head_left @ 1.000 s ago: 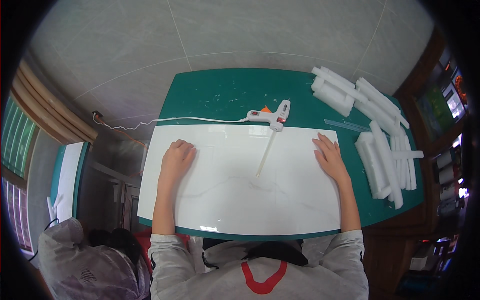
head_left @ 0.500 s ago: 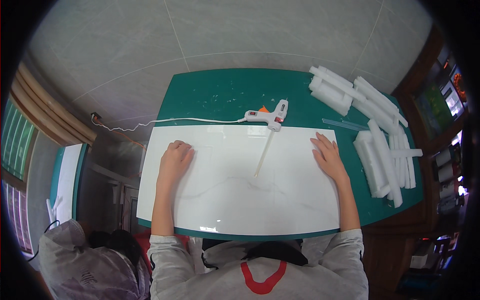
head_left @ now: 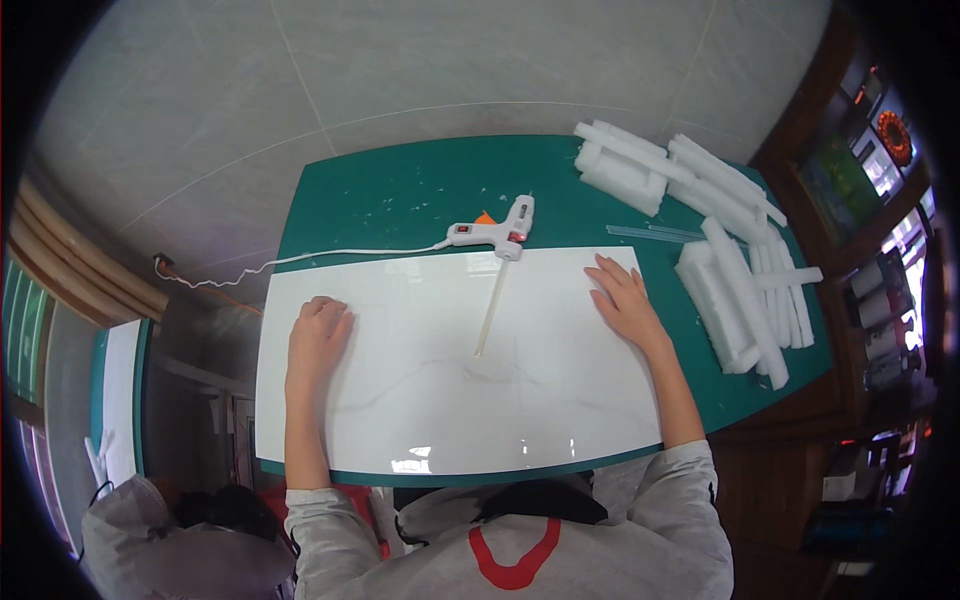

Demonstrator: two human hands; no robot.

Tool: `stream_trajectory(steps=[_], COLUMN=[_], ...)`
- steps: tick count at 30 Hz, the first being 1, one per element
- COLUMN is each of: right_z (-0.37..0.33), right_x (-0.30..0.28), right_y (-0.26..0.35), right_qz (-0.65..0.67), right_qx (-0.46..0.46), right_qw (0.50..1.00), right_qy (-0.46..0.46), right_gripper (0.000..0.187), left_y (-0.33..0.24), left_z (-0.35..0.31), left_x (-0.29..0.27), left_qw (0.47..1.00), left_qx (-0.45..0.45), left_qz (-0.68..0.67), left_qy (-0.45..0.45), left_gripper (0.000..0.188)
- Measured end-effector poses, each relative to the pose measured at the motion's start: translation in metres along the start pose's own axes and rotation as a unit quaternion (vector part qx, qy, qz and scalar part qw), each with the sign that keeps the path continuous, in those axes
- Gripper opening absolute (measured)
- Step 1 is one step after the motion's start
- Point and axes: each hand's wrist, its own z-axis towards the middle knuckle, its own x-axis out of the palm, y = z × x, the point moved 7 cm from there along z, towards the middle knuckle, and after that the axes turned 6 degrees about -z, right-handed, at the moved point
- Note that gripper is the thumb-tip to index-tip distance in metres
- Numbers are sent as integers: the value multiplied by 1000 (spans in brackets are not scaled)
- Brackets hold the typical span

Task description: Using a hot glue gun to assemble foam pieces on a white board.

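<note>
A glossy white board (head_left: 450, 420) lies in front of me. On its left part rests my left hand (head_left: 321, 325), empty, with its fingers loosely bent and the thumb apart. My right hand (head_left: 625, 300) lies near the board's right edge, palm down, fingers spread and holding nothing. Between the hands, at the board's far edge, lies a white hot glue gun (head_left: 495, 236) with an orange part beside it. A long translucent glue stick (head_left: 490, 310) sticks out of its back end toward me. Neither hand touches the gun.
A green tabletop (head_left: 390, 190) shows around the board. White foam pieces (head_left: 720, 310) are piled at the right, near clear glue sticks (head_left: 650, 234). The gun's white cord (head_left: 350, 252) runs left to a wall socket (head_left: 164, 264). Another person (head_left: 185, 540) sits at the lower left.
The whole view has shifted, so the table and everything on it appear farther left. Both hands keep about the same places on the board, and the glue gun lies where it was.
</note>
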Motion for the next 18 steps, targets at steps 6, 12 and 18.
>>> stream_trajectory(steps=[6,12,18], right_z=[1,0,1], right_x=[2,1,3], right_y=[-1,-2,-2], right_qz=[-5,-10,-16], right_qx=[-1,-9,-11], right_qw=[1000,1000,1000], right_qy=[-3,-9,-10], right_gripper=[32,32,33], left_y=[5,9,3], left_z=[0,0,0], left_x=[1,6,4], left_qw=[1000,1000,1000], left_qx=[5,16,4], left_qz=[3,12,16], left_qy=[7,14,21], left_gripper=[18,19,19])
